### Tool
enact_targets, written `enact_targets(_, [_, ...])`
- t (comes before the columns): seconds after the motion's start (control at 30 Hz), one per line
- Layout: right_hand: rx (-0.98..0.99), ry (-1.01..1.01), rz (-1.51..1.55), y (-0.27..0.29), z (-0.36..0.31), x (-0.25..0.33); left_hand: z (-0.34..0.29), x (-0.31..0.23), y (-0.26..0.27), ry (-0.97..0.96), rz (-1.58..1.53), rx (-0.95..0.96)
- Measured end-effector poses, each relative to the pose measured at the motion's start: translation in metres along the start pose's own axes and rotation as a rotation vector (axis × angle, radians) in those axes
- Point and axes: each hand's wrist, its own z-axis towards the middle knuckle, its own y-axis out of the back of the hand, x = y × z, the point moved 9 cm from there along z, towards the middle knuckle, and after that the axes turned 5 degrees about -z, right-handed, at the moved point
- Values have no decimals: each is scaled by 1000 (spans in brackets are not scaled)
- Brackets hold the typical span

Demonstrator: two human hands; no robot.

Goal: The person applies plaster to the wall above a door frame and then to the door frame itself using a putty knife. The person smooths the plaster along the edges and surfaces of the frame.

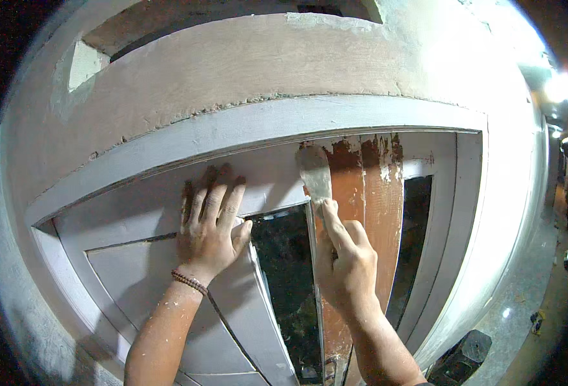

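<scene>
My right hand (351,260) grips a scraper (315,170) with a broad, whitish-smeared blade. The blade lies against the upper part of a double door, where pale paint (268,174) meets a strip of exposed brown wood (382,225). Dark patches and ragged paint flecks mark the top of that strip. Left of the scraper, my left hand (213,222) rests on the painted door panel with fingers spread and holds nothing. A beaded bracelet (189,282) circles that wrist, and pale dust covers both hands. Below and between them is a dark glass pane (287,283).
A pale door frame (335,114) surrounds the door, with a plastered wall (252,64) and a recessed opening above it. Another narrow dark pane (412,225) stands to the right. A black boxy object (467,354) is at lower right, and a bright lamp (560,87) shines at far right.
</scene>
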Motion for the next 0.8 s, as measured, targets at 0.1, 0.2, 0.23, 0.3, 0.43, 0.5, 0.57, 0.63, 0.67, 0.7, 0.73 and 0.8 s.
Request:
enact_targets(0.1, [-47,39,34,6,0,9,-5,3,-3,24,23,16])
enact_targets(0.2, [0,-30,-16,-2,8,3,-1,2,1,-24,29,-66])
enact_targets(0.23, [14,-49,-33,-3,9,1,0,4,-3,-6,24,-32])
enact_targets(0.3, [-4,-32,-33,-4,12,3,4,8,-4,2,14,-31])
enact_targets(0.43, [-39,0,0,0,10,7,1,4,-3,-21,56,-20])
enact_targets(0.5, [-29,-8,-5,0,9,6,1,7,-6,2,23,-5])
enact_targets(0.57, [-6,-44,-21,-1,10,2,1,8,-7,4,-12,-28])
enact_targets(0.63, [-3,-25,-22,0,13,3,1,9,-11,-4,29,-9])
enact_targets(0.67, [-6,-22,-25,1,14,3,0,10,-12,5,23,2])
enact_targets(0.7, [-22,-8,-18,3,15,5,-1,10,-10,1,9,-15])
enact_targets(0.73, [-33,7,4,5,16,7,-1,9,-10,6,29,-17])
enact_targets(0.8, [-6,-26,-30,6,18,6,-2,9,-9,4,26,-27])
